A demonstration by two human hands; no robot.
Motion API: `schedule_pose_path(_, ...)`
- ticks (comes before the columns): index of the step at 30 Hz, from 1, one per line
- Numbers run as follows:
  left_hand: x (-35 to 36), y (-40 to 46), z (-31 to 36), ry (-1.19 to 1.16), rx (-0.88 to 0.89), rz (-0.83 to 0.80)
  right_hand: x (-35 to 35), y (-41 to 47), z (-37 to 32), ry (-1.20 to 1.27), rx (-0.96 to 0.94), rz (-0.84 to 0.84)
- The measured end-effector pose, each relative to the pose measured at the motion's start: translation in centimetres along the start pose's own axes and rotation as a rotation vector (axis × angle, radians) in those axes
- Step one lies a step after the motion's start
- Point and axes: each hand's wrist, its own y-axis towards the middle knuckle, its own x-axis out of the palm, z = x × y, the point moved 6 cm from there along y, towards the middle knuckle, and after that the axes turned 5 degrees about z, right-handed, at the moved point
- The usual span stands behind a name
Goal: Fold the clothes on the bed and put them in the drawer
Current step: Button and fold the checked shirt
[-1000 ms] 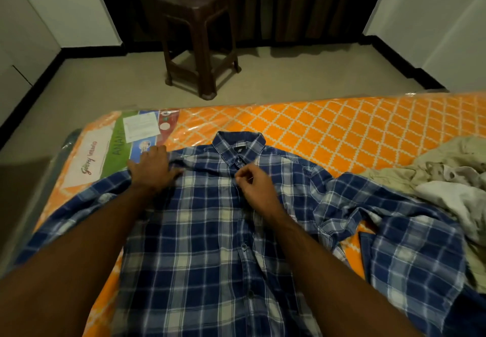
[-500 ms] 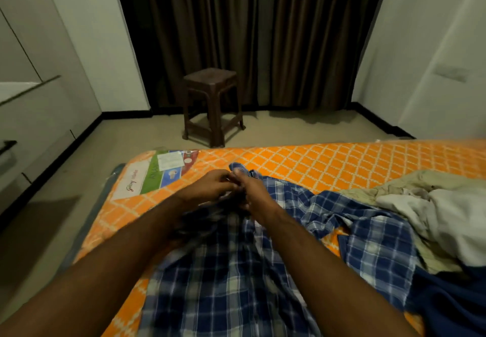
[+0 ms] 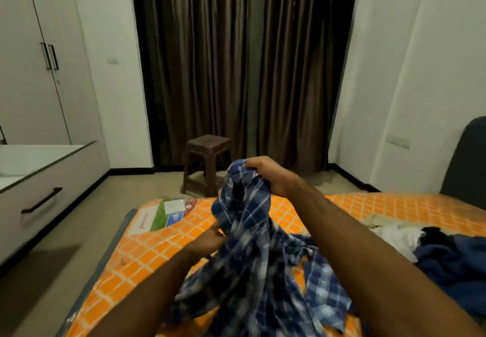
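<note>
A blue plaid shirt (image 3: 252, 252) hangs bunched above the orange mattress (image 3: 136, 257), its lower part trailing on the bed. My right hand (image 3: 271, 178) grips the shirt's top near the collar and holds it up. Lower down, my left hand (image 3: 210, 239) pinches the shirt's left edge. A pile of other clothes (image 3: 434, 247), white, beige, black and dark blue, lies on the mattress at the right. An open drawer (image 3: 39, 184) with a black handle stands at the left.
A brown plastic stool (image 3: 207, 163) stands on the floor beyond the bed, in front of dark curtains (image 3: 236, 60). A white wardrobe (image 3: 39, 60) fills the left wall. A dark headboard (image 3: 468, 163) rises at the right edge.
The shirt lay flat on the mattress a second ago with both hands on its collar area. Both hands gathered it, and my right hand has now lifted it off the bed. My view tilted upward.
</note>
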Motion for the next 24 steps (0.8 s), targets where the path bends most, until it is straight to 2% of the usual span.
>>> schedule_pose_path(5, 2.0, -4.8, 9.1, -0.157, 0.252, 0.041, -2.1, -6.1, -9.8, -0.084, -0.187, -0.117)
schedule_pose_path(8, 1.4, -6.1, 11.6, -0.31, 0.237, 0.05, -3.9, -9.2, -14.5, -0.079, -0.252, -0.147)
schedule_pose_path(11, 0.4, -6.6, 12.9, -0.348, 0.244, 0.043, -5.9, -11.6, -19.0, -0.011, -0.33, -0.118)
schedule_pose_path(13, 0.4, -6.6, 14.3, -0.394, 0.304, -0.003, -6.8, -12.7, -21.5, -0.013, -0.363, -0.117)
schedule_pose_path(15, -0.1, -6.7, 15.8, -0.447, 0.358, 0.033, -7.3, -13.4, -23.4, -0.034, -0.388, -0.115)
schedule_pose_path(18, -2.3, -6.2, 17.8, -0.437, 0.424, 0.172, -9.4, -13.7, -25.2, -0.064, -0.425, 0.02)
schedule_pose_path(21, -6.0, -5.9, 18.9, -0.443, 0.447, 0.278, -13.7, -13.6, -25.7, -0.057, -0.485, 0.31)
schedule_pose_path(24, -11.1, -7.1, 19.9, -0.29, 0.542, 0.491, -17.4, -13.9, -24.7, -0.116, -0.506, 0.531)
